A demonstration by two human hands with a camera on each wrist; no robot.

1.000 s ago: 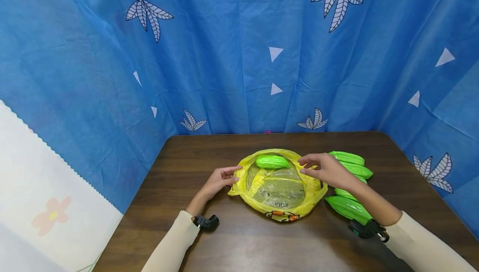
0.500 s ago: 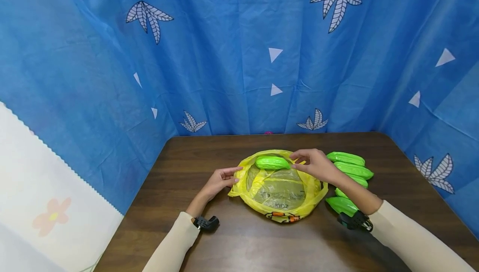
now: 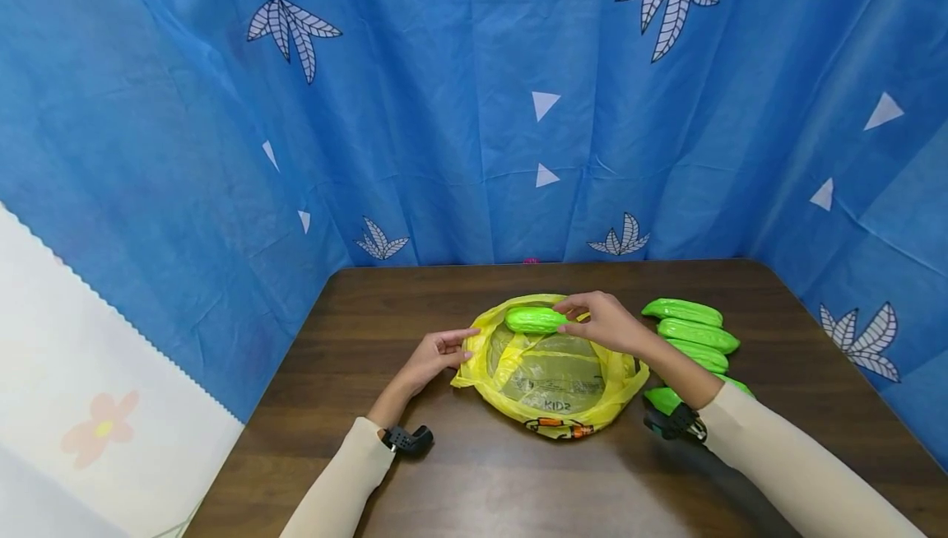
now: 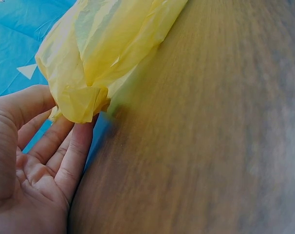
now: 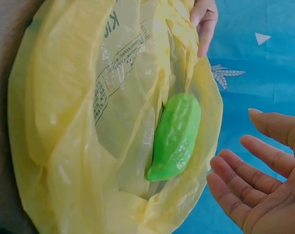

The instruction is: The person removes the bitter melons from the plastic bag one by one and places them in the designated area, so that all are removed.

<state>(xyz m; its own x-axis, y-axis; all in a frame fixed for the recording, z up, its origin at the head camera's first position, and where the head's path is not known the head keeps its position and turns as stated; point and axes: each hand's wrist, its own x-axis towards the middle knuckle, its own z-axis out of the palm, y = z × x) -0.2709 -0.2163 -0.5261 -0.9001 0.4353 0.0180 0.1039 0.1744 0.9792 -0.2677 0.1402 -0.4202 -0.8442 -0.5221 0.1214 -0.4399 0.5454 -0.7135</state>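
Note:
A yellow plastic bag (image 3: pixel 544 419) lies on the table with its mouth spread wide. Inside, near the far rim, sits one glossy bright green bitter gourd (image 3: pixel 532 320), bumpy and tapered in the right wrist view. My left hand (image 3: pixel 437 354) pinches the bag's left edge between thumb and fingers; the fingertips are partly hidden behind the plastic (image 4: pixel 79 100). Over the bag's far right side hovers my right hand (image 3: pixel 603 324), holding nothing. Its fingers are spread and relaxed in the right wrist view, apart from the gourd, though the head view overlaps them.
Several more green bitter gourds (image 3: pixel 699 335) lie in a column right of the bag, the nearest partly hidden by my right forearm. The brown wooden table (image 3: pixel 385 299) ends at a blue patterned curtain (image 3: pixel 444 110) behind and at the sides.
My right hand has moved left, from the bag's right rim to near the gourd inside. The left hand, bag and gourds have stayed put.

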